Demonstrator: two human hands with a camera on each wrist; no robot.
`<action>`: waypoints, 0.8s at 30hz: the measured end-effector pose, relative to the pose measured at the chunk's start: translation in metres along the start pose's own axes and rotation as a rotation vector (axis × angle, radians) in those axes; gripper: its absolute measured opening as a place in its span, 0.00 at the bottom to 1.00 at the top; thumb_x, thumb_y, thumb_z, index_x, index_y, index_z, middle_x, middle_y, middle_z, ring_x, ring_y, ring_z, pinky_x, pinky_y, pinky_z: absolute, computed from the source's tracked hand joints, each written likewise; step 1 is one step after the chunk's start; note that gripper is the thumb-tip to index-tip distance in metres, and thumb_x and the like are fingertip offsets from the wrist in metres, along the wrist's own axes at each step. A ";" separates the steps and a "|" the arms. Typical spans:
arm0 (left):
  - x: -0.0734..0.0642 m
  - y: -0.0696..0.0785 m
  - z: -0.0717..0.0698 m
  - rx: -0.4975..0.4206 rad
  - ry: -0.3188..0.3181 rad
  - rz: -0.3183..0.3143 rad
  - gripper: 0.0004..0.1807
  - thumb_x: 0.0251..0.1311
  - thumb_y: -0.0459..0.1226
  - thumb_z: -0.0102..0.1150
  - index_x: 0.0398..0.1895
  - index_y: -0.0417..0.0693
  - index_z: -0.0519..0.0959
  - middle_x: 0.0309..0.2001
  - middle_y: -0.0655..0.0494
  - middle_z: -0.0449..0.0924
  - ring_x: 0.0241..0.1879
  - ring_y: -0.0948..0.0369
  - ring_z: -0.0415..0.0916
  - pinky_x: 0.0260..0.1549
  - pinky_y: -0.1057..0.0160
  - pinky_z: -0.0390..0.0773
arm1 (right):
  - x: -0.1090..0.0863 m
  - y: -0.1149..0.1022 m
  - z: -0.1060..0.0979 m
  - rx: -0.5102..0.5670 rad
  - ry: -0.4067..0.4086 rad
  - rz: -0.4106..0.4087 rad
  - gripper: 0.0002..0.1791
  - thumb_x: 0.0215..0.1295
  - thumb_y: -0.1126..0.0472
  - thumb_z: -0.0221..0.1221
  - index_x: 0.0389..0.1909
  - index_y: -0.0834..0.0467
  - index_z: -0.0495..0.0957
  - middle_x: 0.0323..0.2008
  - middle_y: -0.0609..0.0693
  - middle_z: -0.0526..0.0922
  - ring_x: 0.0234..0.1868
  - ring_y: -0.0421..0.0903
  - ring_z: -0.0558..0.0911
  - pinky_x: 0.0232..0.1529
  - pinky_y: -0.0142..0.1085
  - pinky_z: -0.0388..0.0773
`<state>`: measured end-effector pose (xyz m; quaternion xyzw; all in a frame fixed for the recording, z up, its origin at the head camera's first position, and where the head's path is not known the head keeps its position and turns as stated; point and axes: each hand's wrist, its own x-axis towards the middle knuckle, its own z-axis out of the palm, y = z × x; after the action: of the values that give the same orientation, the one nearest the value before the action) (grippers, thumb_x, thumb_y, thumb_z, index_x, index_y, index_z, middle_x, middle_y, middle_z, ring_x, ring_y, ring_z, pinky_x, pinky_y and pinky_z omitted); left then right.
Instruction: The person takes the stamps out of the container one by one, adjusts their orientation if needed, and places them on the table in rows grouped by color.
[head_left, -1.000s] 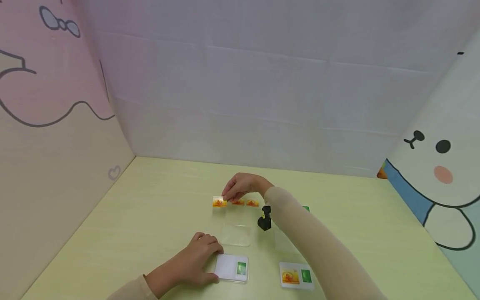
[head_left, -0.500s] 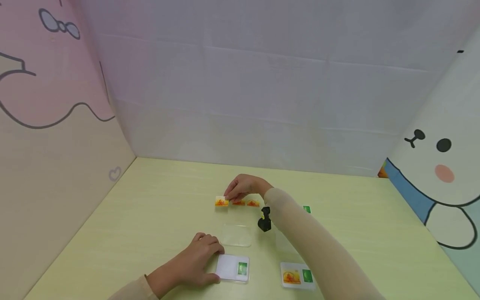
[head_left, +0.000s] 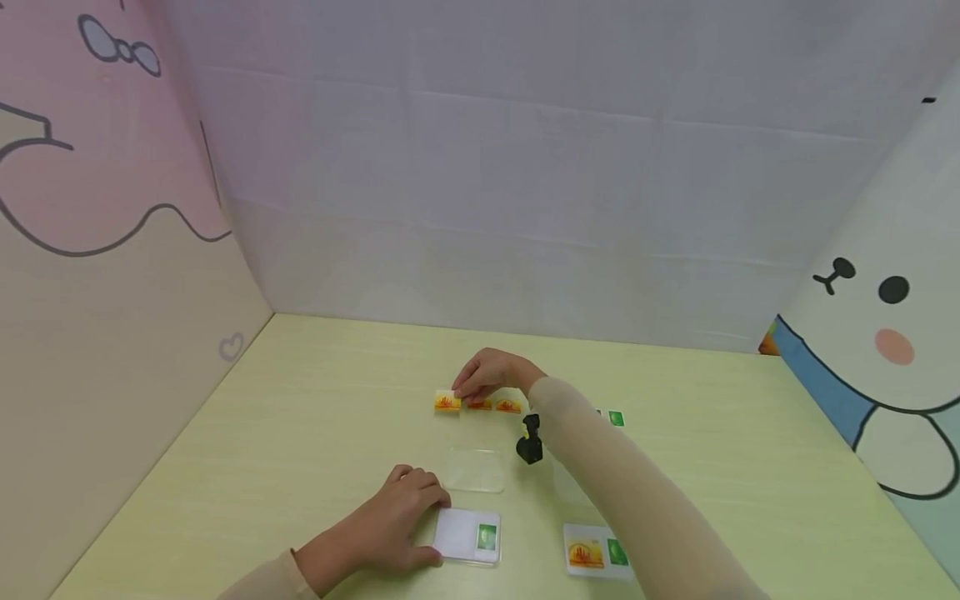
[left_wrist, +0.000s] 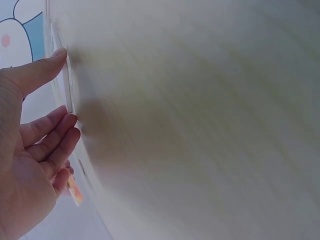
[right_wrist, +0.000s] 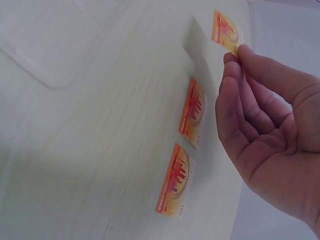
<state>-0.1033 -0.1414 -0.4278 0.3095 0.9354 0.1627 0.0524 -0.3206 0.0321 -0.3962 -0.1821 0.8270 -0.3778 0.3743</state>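
Note:
My right hand (head_left: 487,373) pinches an orange-yellow postage stamp (head_left: 447,402) by its corner between thumb and fingertips. In the right wrist view this stamp (right_wrist: 225,30) is held above the table. Two similar orange stamps (right_wrist: 192,113) lie below that hand, one partly covered by it in the head view. My left hand (head_left: 396,518) holds a shallow clear case (head_left: 456,533) by its opposite edges, thumb on the near side and fingers on the far side. A white card and a green stamp (head_left: 487,537) lie in it. The left wrist view shows the case edge-on.
A clear lid (head_left: 474,470) lies beyond the held case. To the right, a second case (head_left: 587,562) bears an orange and a green stamp, partly behind my right sleeve. Another green stamp (head_left: 616,418) lies farther back. Fabric walls (head_left: 450,208) enclose the table.
My right hand and its stamp have shifted slightly to the right. The left hand keeps its hold on the case, and the whole head view has drifted a little.

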 end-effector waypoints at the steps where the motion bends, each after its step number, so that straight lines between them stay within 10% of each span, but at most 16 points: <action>1: 0.000 0.000 0.000 0.000 0.000 0.000 0.26 0.44 0.52 0.72 0.46 0.52 0.78 0.42 0.64 0.76 0.45 0.67 0.69 0.56 0.52 0.63 | 0.000 0.000 0.000 0.001 0.002 -0.004 0.12 0.61 0.60 0.64 0.42 0.62 0.84 0.28 0.46 0.85 0.26 0.39 0.80 0.39 0.32 0.82; 24: -0.001 0.000 0.000 -0.009 0.008 0.007 0.25 0.44 0.53 0.71 0.45 0.52 0.78 0.41 0.65 0.76 0.44 0.68 0.69 0.54 0.53 0.64 | 0.009 -0.001 0.008 -0.030 0.148 0.067 0.10 0.57 0.62 0.66 0.38 0.64 0.85 0.30 0.51 0.87 0.23 0.39 0.80 0.38 0.33 0.83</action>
<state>-0.1025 -0.1423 -0.4284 0.3121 0.9337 0.1682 0.0495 -0.3202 0.0227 -0.4034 -0.1316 0.8636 -0.3650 0.3219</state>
